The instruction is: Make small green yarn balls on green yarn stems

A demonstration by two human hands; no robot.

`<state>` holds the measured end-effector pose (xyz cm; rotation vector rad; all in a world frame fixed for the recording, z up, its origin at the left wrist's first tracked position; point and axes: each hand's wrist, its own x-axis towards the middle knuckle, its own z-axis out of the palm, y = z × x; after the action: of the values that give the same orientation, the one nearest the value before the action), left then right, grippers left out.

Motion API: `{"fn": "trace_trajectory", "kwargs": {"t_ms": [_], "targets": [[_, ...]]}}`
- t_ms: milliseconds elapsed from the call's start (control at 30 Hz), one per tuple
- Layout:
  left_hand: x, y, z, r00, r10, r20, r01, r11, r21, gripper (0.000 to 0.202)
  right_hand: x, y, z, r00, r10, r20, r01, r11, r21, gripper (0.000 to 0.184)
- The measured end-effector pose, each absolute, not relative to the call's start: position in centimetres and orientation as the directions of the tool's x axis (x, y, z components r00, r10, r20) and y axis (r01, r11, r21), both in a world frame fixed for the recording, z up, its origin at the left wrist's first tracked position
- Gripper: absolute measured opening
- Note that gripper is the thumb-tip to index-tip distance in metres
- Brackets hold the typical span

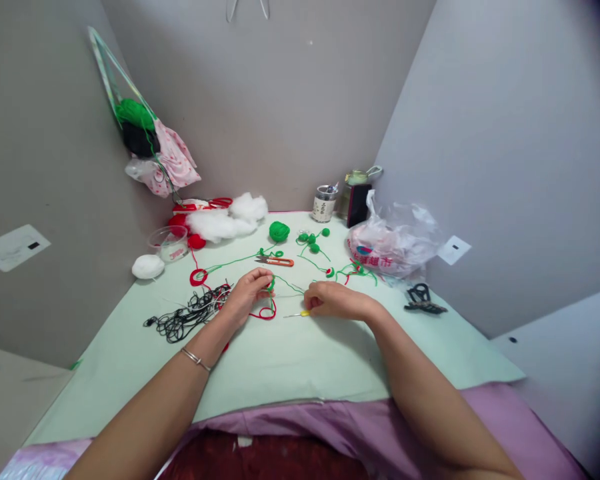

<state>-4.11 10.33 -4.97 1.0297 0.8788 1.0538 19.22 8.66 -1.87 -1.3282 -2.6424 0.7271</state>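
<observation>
A small green crocheted piece (271,285) is pinched between the thumb and fingers of my left hand (250,290). A green yarn strand (286,283) runs from it to my right hand (327,300), whose fingers are pressed together around the strand's end. Just below those fingertips, a crochet hook (305,313) with a yellow handle points left; the hand hides the handle's far end. Red yarn (267,316) loops on the table beside my left hand. Orange-handled thread snips (276,262) lie behind both hands.
Tangled black cord (180,319) lies left. White stuffing (220,224), a clear tub (173,248) and a green yarn ball (279,231) sit farther back. Small green balls (312,240), a plastic bag (395,240) and a black hair clip (424,301) are to the right.
</observation>
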Motion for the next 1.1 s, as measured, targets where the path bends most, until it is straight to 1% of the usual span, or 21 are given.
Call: {"fn": "trace_trajectory", "kwargs": {"t_ms": [133,200,300,367,433,500,567,667,800,867,900,933,967,1000,1033,1100], "targets": [[-4.3,10.5,-4.9,0.232,0.971,-0.056,-0.26,0.118,0.958,0.023,19.1,8.6,-2.1,-0.616,0.785,-0.066,0.716,0.522,-0.464,0.009],[-4.3,10.5,-5.0,0.219,0.974,-0.059,-0.264,0.117,0.958,0.022,18.7,8.9,-2.5,-0.578,0.816,0.024,0.713,0.519,-0.471,0.013],[-4.2,10.6,-5.3,0.215,0.973,-0.08,-0.262,0.137,0.955,0.022,17.4,10.4,-3.3,-0.458,0.865,0.204,0.726,0.496,-0.475,0.018],[-4.1,10.6,-5.5,0.231,0.968,-0.099,-0.251,0.158,0.955,0.025,16.2,12.0,-3.8,-0.396,0.878,0.27,0.763,0.478,-0.434,0.02],[-4.1,10.7,-5.7,0.25,0.961,-0.114,-0.241,0.176,0.954,0.029,15.0,13.7,-4.2,-0.396,0.873,0.287,0.807,0.479,-0.344,0.023],[-4.1,10.7,-5.8,0.258,0.959,-0.117,-0.24,0.181,0.954,0.032,13.8,15.3,-4.6,-0.433,0.865,0.253,0.828,0.493,-0.269,0.025],[-4.1,10.8,-5.8,0.249,0.963,-0.107,-0.249,0.17,0.953,0.034,13.0,16.4,-4.9,-0.451,0.869,0.203,0.828,0.492,-0.269,0.023],[-4.2,11.0,-5.8,0.243,0.966,-0.09,-0.277,0.158,0.948,0.034,12.8,17.1,-5.0,-0.422,0.888,0.181,0.819,0.459,-0.343,0.019],[-4.2,11.0,-5.8,0.269,0.96,-0.084,-0.318,0.17,0.933,0.032,14.5,16.3,-4.0,-0.361,0.912,0.196,0.792,0.411,-0.451,0.022],[-4.2,10.8,-5.7,0.277,0.957,-0.085,-0.326,0.177,0.929,0.031,15.6,15.1,-3.4,-0.355,0.915,0.191,0.725,0.399,-0.561,0.022],[-4.2,10.7,-5.6,0.275,0.958,-0.085,-0.327,0.176,0.928,0.031,16.1,14.4,-3.1,-0.356,0.917,0.18,0.652,0.382,-0.655,0.02],[-4.1,10.6,-5.5,0.27,0.959,-0.086,-0.326,0.175,0.929,0.031,16.4,13.7,-2.9,-0.354,0.923,0.152,0.51,0.327,-0.795,0.017],[-4.1,10.6,-5.5,0.264,0.961,-0.087,-0.324,0.173,0.93,0.031,16.6,12.9,-2.8,-0.361,0.926,0.113,0.356,0.249,-0.901,0.015],[-4.1,10.5,-5.4,0.255,0.963,-0.087,-0.323,0.17,0.931,0.031,16.7,12.1,-2.8,-0.379,0.922,0.073,0.223,0.167,-0.96,0.016],[-4.1,10.5,-5.4,0.246,0.965,-0.085,-0.324,0.164,0.932,0.032,16.6,11.4,-2.8,-0.403,0.914,0.044,0.12,0.101,-0.988,0.018],[-4.2,10.5,-5.5,0.226,0.971,-0.076,-0.329,0.15,0.932,0.033,16.2,10.2,-2.8,-0.458,0.889,0.024,0.037,0.046,-0.998,0.018]]}}
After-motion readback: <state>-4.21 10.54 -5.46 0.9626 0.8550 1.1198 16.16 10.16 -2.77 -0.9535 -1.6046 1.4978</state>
